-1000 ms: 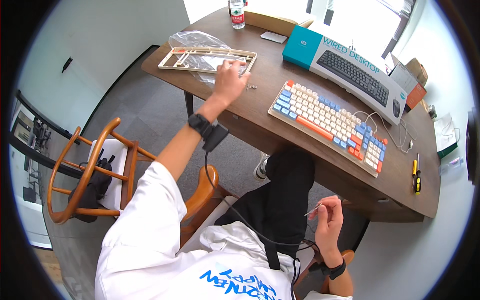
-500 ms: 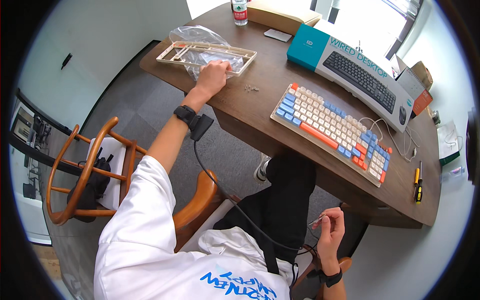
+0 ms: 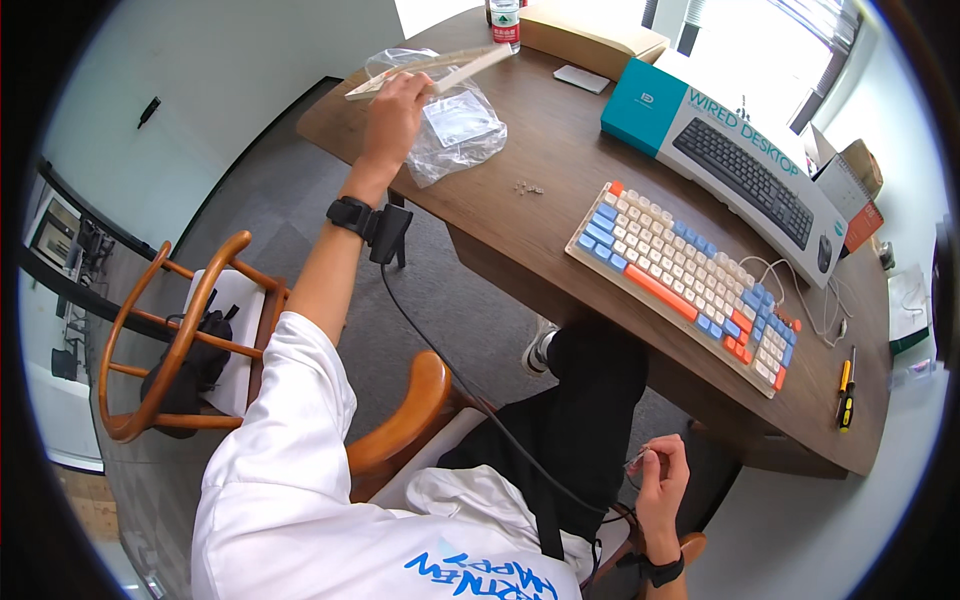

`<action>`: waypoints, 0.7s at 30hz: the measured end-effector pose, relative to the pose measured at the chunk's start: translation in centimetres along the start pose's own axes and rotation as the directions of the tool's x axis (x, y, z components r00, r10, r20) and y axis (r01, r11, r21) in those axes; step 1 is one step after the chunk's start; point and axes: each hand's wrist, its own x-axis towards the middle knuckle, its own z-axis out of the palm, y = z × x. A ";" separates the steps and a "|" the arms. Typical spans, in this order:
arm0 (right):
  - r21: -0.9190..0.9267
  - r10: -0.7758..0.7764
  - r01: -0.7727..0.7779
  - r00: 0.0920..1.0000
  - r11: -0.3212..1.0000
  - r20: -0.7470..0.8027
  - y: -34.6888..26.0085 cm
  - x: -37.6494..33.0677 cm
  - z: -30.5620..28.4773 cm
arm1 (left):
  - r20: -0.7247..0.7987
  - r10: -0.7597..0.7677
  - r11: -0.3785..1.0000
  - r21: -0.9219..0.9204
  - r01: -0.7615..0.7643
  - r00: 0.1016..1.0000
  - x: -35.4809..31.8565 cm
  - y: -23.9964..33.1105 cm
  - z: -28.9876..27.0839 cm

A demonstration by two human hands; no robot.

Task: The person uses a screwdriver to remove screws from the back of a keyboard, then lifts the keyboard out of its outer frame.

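The left hand point(image 3: 392, 100) grips the beige keyboard frame point(image 3: 432, 70) above the plastic bag point(image 3: 450, 135); better to keep it level. The right hand point(image 3: 660, 480) pinches a small tool point(image 3: 634, 459).

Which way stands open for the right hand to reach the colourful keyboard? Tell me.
Probably yes: the right hand sits low by the lap, pinching something small, and the colourful keyboard lies near the table edge just above it with nothing between.

Brown wood table point(image 3: 560, 190) carries clear plastic bag point(image 3: 455, 135), small screws point(image 3: 527, 186), multicolour keyboard point(image 3: 685, 283) w/ white cable point(image 3: 812, 300), boxed black keyboard point(image 3: 735, 165), cardboard box point(image 3: 590, 28), bottle point(image 3: 505, 15), yellow-handled screwdriver point(image 3: 846, 390).
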 end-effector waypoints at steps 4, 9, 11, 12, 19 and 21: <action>0.014 -0.009 0.009 1.000 1.000 0.007 0.6 0.2 0.1 | -0.044 0.051 0.998 0.026 -0.050 0.998 -0.4 -0.9 -1.3; 0.024 0.007 -0.008 1.000 1.000 0.017 0.9 0.3 0.5 | -0.104 0.110 0.994 0.008 -0.110 0.988 -1.6 -0.9 -1.8; 0.017 0.005 -0.005 1.000 1.000 0.017 1.0 0.4 0.6 | -0.134 0.107 0.994 0.008 -0.107 0.985 -1.8 -1.0 -2.1; 0.018 0.006 -0.006 1.000 1.000 0.015 1.1 0.4 0.7 | -0.142 0.110 0.994 0.016 -0.109 0.984 -1.8 -0.9 -2.4; 0.020 0.023 -0.023 1.000 1.000 0.021 1.2 0.6 1.2 | -0.055 0.203 0.978 -0.037 -0.205 0.978 -2.2 -1.6 -2.8; 0.023 0.028 -0.028 0.999 0.999 0.023 1.2 0.7 1.3 | -0.040 0.216 0.974 -0.060 -0.218 0.976 -2.2 -2.2 -1.6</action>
